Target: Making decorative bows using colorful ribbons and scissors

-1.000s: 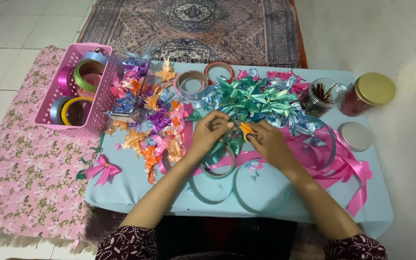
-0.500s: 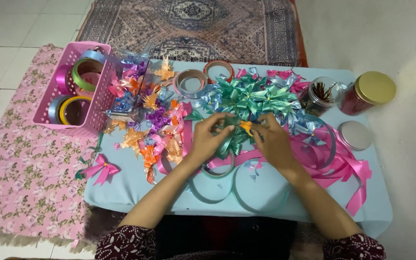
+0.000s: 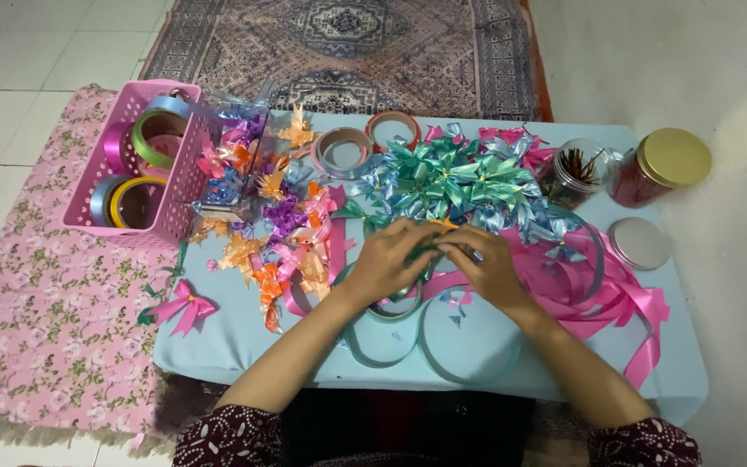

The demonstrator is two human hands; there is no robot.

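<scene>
Head view: left hand (image 3: pixel 388 259) and right hand (image 3: pixel 484 264) meet fingertip to fingertip at mid-table, both closed in a pinch on a small orange ribbon piece (image 3: pixel 444 225), of which only a sliver shows between them, at the near edge of the teal bow pile (image 3: pixel 451 177). Judgement: the fold holds best if the pinch stays tight at the centre and the loops are kept even. Loose pink ribbon (image 3: pixel 598 290) trails right of the hands. Far right, a clear jar (image 3: pixel 574 173) holds dark sticks; beside it a red jar with gold lid (image 3: pixel 663 164); a round silver lid (image 3: pixel 640 243) lies flat nearer. Far left, a pink basket (image 3: pixel 179 186) holds ribbon rolls. No labels legible.
</scene>
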